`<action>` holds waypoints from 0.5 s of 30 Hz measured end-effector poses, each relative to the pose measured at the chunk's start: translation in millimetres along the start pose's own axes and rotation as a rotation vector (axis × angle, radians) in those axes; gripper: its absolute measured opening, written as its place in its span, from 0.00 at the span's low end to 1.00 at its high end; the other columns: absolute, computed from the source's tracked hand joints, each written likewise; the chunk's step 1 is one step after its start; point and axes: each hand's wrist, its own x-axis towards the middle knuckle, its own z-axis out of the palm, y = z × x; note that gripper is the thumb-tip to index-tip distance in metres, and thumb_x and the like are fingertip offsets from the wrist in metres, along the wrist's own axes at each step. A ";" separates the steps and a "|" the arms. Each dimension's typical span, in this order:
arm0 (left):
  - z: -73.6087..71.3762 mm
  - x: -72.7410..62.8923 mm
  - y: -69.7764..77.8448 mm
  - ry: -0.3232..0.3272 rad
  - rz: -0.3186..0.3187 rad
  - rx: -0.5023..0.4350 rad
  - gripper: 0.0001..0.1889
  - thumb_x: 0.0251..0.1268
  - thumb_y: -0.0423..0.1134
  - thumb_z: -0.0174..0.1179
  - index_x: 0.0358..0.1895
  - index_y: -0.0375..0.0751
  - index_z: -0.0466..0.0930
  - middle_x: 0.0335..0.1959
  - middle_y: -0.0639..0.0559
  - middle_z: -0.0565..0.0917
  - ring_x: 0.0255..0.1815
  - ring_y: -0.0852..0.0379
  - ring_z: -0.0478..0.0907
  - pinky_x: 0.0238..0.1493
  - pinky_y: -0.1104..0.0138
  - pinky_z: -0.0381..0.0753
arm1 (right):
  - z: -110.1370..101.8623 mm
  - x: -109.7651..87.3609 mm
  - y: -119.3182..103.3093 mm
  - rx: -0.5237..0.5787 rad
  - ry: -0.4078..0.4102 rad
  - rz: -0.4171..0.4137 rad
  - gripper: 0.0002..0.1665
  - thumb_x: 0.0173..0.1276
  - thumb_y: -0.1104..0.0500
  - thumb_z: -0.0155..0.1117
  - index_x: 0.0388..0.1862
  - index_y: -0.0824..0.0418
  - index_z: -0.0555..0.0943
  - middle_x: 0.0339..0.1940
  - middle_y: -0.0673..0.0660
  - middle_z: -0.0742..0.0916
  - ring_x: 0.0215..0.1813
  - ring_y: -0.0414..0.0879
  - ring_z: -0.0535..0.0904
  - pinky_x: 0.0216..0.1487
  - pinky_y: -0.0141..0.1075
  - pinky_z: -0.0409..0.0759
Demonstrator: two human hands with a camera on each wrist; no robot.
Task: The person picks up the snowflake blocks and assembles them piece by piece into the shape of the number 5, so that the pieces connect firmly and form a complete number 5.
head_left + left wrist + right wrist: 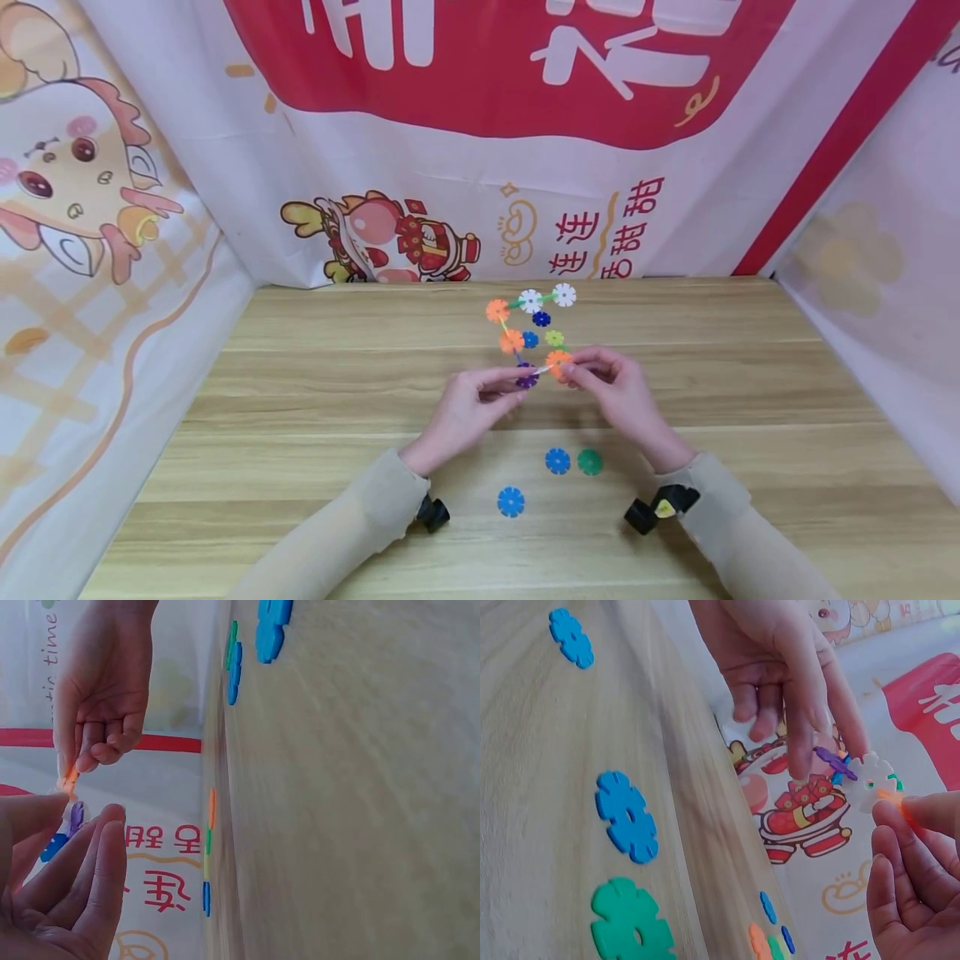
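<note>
In the head view, the right hand [622, 396] pinches an orange disc [558, 364], with the left hand [468, 406], fingers parted, left of it. The left wrist view shows a purple disc [76, 817] near that orange disc; the right wrist view, a white disc [867, 778] touching it.

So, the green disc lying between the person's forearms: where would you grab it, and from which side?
I'd pinch the green disc by its near and far rim, from above and the person's right. It lies flat on the table, so that thin, notched rim seems the natural grip, and a blue disc sits close on its left.
</note>
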 end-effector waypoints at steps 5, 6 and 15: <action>-0.9 -1.1 1.6 -0.021 -0.015 0.028 0.14 0.66 0.31 0.69 0.54 0.42 0.87 0.46 0.52 0.89 0.40 0.49 0.87 0.41 0.62 0.87 | -2.0 0.7 3.0 -0.016 -0.007 -0.011 0.13 0.76 0.55 0.65 0.50 0.64 0.83 0.42 0.62 0.89 0.48 0.65 0.84 0.50 0.48 0.85; -1.6 -1.0 3.4 -0.005 -0.009 0.034 0.13 0.65 0.33 0.71 0.52 0.42 0.87 0.45 0.54 0.89 0.39 0.51 0.87 0.41 0.64 0.87 | -2.3 0.7 3.7 -0.022 -0.010 -0.016 0.13 0.76 0.55 0.65 0.50 0.64 0.83 0.43 0.63 0.89 0.48 0.65 0.84 0.50 0.48 0.85; -6.8 9.2 28.6 0.136 0.108 0.107 0.14 0.64 0.34 0.72 0.52 0.44 0.87 0.46 0.55 0.88 0.46 0.57 0.85 0.51 0.61 0.84 | -0.5 0.8 6.1 -0.067 -0.074 -0.067 0.09 0.75 0.55 0.67 0.46 0.59 0.85 0.40 0.54 0.89 0.43 0.50 0.86 0.50 0.51 0.85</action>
